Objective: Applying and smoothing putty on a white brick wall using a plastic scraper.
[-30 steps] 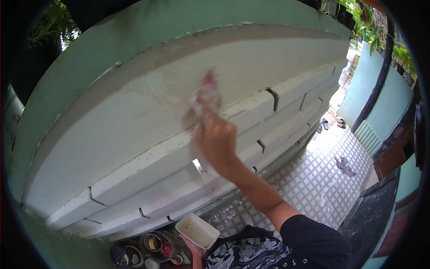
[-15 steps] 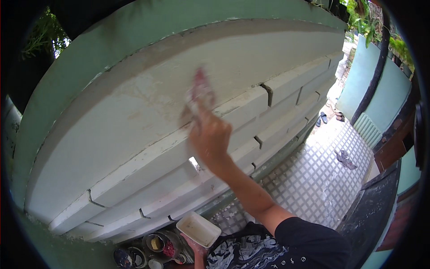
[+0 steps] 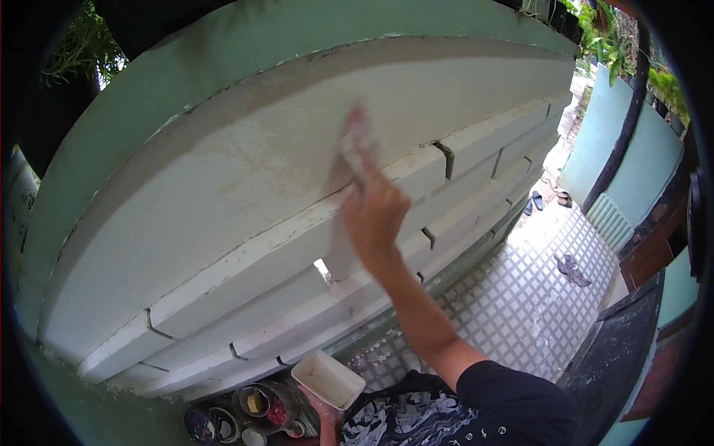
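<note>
Against the pale rendered wall (image 3: 245,178), above its stepped block courses, the right hand (image 3: 375,212) was raised, fingers closed around a small blurred pad or cloth (image 3: 357,141) pressed flat on the surface. Item too smeared by motion to tell its kind.

Low at the frame's edge, the left hand (image 3: 327,412) was mostly hidden beneath a white rectangular tray (image 3: 327,379), held from below; grip not fully visible, fingers apparently curled under it. Tray interior: looked pale and smooth, contents not certain, possibly a thin layer of light compound.

On the ground by the wall's foot: a cluster of open round tins (image 3: 253,412). One showed yellowish matter, one red; the rest too dark to read.

Beyond: chequered floor tiles (image 3: 520,312), a dark rag (image 3: 571,269) lying on them, sandals (image 3: 547,199) further off.

Risks, as judged: the tray sat tilted in one hand well below eye line, so a knock could tip it onto the tins. The pad, held only by fingertips at full reach, could slip and drop. Uneven pressure near the block joints might leave marks.
</note>
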A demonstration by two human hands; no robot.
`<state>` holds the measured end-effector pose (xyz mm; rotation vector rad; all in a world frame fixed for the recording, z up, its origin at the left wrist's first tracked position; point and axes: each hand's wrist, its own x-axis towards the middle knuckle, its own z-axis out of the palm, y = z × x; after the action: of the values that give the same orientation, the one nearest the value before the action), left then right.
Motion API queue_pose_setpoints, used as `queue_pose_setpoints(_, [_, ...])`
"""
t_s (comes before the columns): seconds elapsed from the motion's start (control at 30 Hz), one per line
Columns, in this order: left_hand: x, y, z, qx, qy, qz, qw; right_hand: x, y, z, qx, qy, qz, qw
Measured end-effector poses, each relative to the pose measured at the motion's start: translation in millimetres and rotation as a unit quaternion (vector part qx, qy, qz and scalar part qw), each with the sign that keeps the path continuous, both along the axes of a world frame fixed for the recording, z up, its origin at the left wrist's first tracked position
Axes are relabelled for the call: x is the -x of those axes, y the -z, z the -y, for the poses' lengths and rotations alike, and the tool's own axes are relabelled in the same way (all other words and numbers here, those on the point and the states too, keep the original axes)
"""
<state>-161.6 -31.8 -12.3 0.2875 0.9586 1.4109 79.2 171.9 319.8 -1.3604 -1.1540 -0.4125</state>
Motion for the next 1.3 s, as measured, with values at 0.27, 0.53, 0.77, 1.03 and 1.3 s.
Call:
queue_pose_setpoints(0.27, [-10,-24,0,0.019,0.019,0.007,1.0,0,8,26,-0.113,-0.074,-0.079,0.988])
queue_pose_setpoints(0.53, [-13,-28,5,0.028,0.034,0.053,0.998,52,1,5,-0.139,-0.064,0.013,0.988])
queue_pose_setpoints(0.77, [-5,-24,3,0.03,0.032,0.022,0.999,67,14,30,-0.173,-0.151,0.068,0.971])
queue_pose_setpoints(1.03, [4,-12,6,-0.064,-0.007,0.081,0.995,-99,-44,-9,-0.049,0.127,-0.15,0.979])
queue_pose_setpoints(1.3, [-4,-6,-12,-0.05,0.031,0.028,0.998,64,-15,21,-0.239,-0.162,0.168,0.942])
